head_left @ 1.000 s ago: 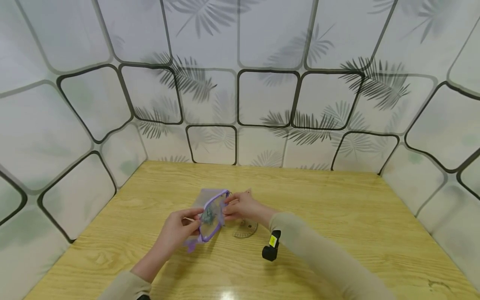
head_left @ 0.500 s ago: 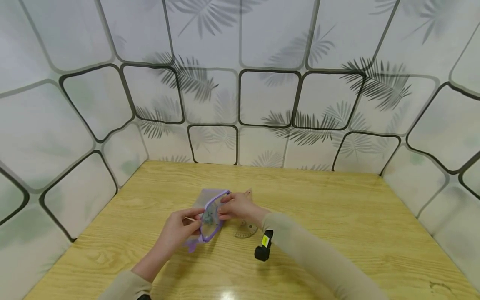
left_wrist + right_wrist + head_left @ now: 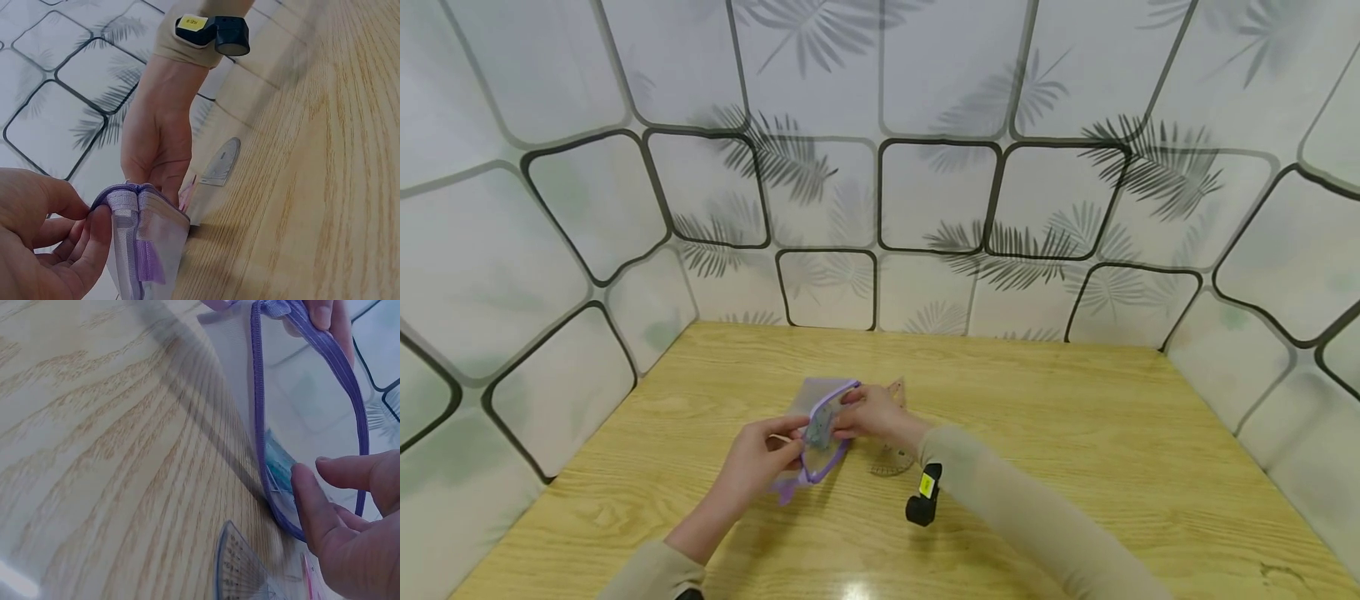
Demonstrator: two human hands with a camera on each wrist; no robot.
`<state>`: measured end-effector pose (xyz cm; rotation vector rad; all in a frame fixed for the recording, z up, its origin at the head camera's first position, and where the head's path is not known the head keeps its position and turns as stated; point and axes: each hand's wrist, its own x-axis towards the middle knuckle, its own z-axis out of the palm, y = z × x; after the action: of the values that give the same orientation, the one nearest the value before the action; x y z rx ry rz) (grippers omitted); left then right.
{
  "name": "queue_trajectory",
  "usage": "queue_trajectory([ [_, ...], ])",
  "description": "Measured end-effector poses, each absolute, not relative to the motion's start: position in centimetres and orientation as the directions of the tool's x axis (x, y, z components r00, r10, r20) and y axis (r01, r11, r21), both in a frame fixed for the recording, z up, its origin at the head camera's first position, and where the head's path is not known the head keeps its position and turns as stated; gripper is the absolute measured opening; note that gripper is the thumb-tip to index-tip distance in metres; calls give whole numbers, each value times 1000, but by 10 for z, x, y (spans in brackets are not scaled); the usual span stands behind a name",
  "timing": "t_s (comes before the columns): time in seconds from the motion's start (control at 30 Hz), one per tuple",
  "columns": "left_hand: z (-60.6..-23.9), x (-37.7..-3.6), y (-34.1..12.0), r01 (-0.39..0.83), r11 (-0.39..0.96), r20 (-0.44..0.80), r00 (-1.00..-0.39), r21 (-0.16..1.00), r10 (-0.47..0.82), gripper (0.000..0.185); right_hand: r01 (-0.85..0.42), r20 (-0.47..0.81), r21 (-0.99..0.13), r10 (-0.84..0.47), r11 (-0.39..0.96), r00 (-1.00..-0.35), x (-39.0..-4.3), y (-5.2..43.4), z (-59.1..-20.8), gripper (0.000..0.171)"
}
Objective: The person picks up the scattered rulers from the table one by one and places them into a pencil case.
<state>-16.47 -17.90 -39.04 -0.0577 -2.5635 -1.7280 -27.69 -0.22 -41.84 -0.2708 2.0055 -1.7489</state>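
A see-through zip pouch (image 3: 816, 393) with purple edging stands with its mouth spread. My left hand (image 3: 754, 450) pinches the near side of its mouth between thumb and fingers, as the left wrist view also shows. My right hand (image 3: 359, 540) reaches into the opening, its thumb and forefinger apart. Right by the fingertips, inside the pouch, lies a thin teal, partly see-through piece (image 3: 279, 464); its kind is unclear. A clear protractor (image 3: 891, 463) lies on the table under the right wrist. Behind the right hand shows the tip of a pinkish set square (image 3: 898, 388).
The wood-grain table (image 3: 1037, 400) spreads out around the pouch, with patterned fabric walls (image 3: 936, 196) at the back and sides. A purple tab (image 3: 786, 492) hangs from the near end of the pouch. A black wrist camera (image 3: 923, 498) sits on the right sleeve.
My right hand has moved a little left, further into the pouch's mouth. The bluish piece inside now stands more upright. My left hand keeps its hold, almost unmoved.
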Motion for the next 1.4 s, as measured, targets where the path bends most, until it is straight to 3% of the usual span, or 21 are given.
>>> queue_trajectory([
  [0.47, -389, -167, -181, 39, 376, 45, -999, 926, -7, 35, 5, -134, -956, -421, 294, -897, -273, 9, -419, 56],
  [1.4, -388, -169, -180, 29, 395, 41, -999, 918, -23, 35, -279, 20, -853, -507, 440, -861, -280, 38, -414, 57],
])
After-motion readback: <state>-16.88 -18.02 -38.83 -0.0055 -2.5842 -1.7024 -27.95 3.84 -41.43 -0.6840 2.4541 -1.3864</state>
